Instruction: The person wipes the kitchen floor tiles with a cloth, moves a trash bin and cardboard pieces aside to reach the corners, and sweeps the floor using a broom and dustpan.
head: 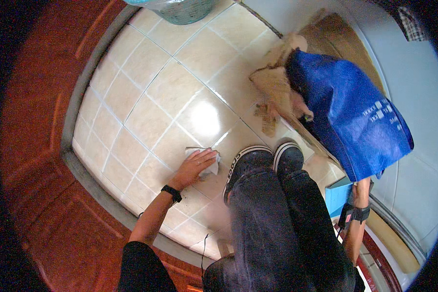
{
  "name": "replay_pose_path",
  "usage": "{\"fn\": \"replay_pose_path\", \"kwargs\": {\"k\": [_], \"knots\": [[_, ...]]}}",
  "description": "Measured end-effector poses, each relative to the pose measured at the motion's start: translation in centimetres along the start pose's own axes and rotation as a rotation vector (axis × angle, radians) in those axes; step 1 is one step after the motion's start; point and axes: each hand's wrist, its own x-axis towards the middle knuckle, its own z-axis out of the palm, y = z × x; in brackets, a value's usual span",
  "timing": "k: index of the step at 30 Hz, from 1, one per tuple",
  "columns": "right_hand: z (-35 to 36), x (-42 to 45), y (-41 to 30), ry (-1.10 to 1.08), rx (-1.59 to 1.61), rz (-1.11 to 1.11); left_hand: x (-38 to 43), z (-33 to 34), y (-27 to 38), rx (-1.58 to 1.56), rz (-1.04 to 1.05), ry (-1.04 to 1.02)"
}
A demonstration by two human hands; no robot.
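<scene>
My left hand (196,165) lies with its fingers stretched out over a crumpled white wipe (214,166), holding it against the beige tiled floor (157,106). Dark smudges show on the tile beside the wipe. My right hand (363,185) reaches up to the lower end of a blue fabric bag (354,106), which bears printed writing. The bag covers its fingers, so I cannot tell what they grip. Tan, cardboard-like material (275,82) lies against the bag's left side, partly blurred. A light blue box-like object (338,197) is beside my right wrist.
My black Crocs shoes (250,157) stand just right of the wipe. A teal perforated basket (186,12) is at the top edge. Reddish-brown panels (33,120) border the floor on the left behind a grey sill (70,120). A pale panel (419,124) stands to the right.
</scene>
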Motion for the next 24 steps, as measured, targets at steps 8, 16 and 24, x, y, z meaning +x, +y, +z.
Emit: {"fn": "replay_pose_path", "kwargs": {"k": [8,16,24], "knots": [[9.0,-0.5,-7.6,-0.310,0.201,-0.101,-0.1,0.2,0.1,-0.011,-0.038,0.008],[16.5,1.6,-11.4,-0.617,0.283,-0.403,0.9,0.4,1.8,0.024,-0.074,0.076],[14.8,5.2,-12.3,-0.854,0.323,-0.392,1.3,-1.4,4.7,-0.111,-0.196,0.185]]}}
